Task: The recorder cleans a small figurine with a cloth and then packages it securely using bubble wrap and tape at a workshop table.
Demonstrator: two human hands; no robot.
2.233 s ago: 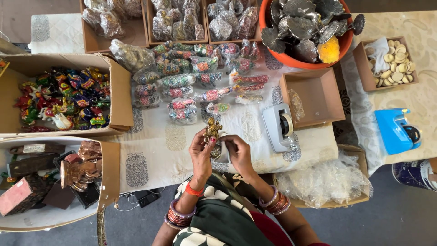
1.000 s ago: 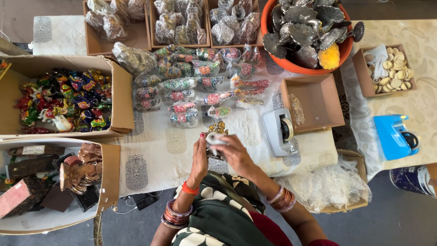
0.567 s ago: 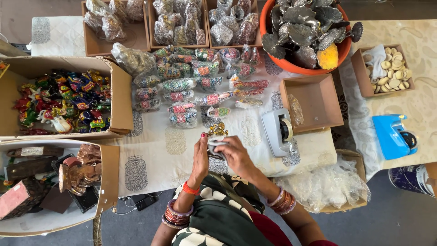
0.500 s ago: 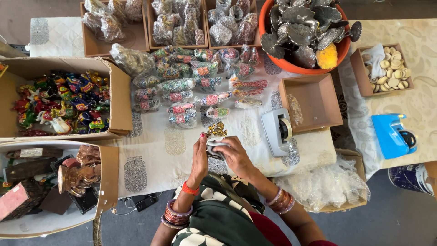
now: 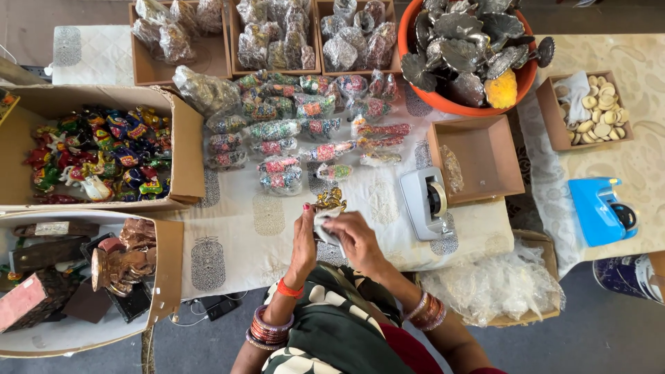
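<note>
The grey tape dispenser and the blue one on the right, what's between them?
In the head view, between the grey tape dispenser and blue tape dispenser sits an open cardboard box.

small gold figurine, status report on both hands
Left hand and right hand shut on small gold metal figurine and its clear wrap. Held over white patterned cloth. Grey tape dispenser alongside, apart.

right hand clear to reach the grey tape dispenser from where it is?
Probably yes: the right hand sits just beside the grey tape dispenser, only bare cloth between them, though it is busy holding the small gold ornament.
</note>
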